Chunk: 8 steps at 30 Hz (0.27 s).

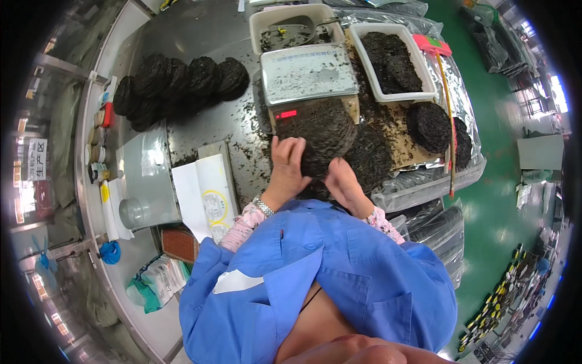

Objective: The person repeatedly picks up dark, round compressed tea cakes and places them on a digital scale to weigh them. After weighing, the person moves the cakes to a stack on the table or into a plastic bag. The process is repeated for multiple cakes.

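Observation:
A dark round cake of pressed, dried, leafy-looking material (pixel 324 130) is tilted up in front of the scale, smeared by motion. My left hand (pixel 285 170) grips its near left edge, with the fingers curled over it. At its lower right edge is my right hand (pixel 347 185), fingers close together against the cake. Another dark cake (pixel 371 155) lies just beyond the right hand, partly covered by the first. The scale (pixel 310 74) has a crumb-strewn metal top and a lit red display, which the raised cake partly hides.
Several dark cakes stand in overlapping rows (pixel 182 82) at the far left. A white tub (pixel 431 79) of loose dark material and a beige tub (pixel 259 30) sit behind. Two cakes (pixel 429 127) lie right, near a yellow stick (pixel 447 103). Papers (pixel 194 194) lie left.

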{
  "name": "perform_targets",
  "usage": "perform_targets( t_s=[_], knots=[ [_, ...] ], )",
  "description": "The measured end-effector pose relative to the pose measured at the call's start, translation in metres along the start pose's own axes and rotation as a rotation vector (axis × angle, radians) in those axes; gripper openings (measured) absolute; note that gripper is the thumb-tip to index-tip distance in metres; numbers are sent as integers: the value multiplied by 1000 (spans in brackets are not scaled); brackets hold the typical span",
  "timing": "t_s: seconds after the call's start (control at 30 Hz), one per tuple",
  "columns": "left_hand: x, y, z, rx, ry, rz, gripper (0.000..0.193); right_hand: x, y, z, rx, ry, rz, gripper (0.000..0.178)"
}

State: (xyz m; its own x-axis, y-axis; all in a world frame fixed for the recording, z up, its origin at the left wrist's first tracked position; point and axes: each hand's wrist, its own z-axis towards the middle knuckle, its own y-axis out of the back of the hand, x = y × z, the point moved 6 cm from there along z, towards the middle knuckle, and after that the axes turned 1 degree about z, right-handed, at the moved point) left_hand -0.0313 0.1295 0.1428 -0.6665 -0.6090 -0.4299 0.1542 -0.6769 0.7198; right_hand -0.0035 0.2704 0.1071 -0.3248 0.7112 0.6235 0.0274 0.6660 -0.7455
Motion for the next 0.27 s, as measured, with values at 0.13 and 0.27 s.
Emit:
perform_targets(
  t_s=[0.13,0.27],
  knots=[
    [-52,-16,35,136,-21,-256,76,45,27,2,-19,118,115,55],
    [-42,-45,43,297,107,-376,80,70,55,-1,-7,109,-26,68]
  ],
)
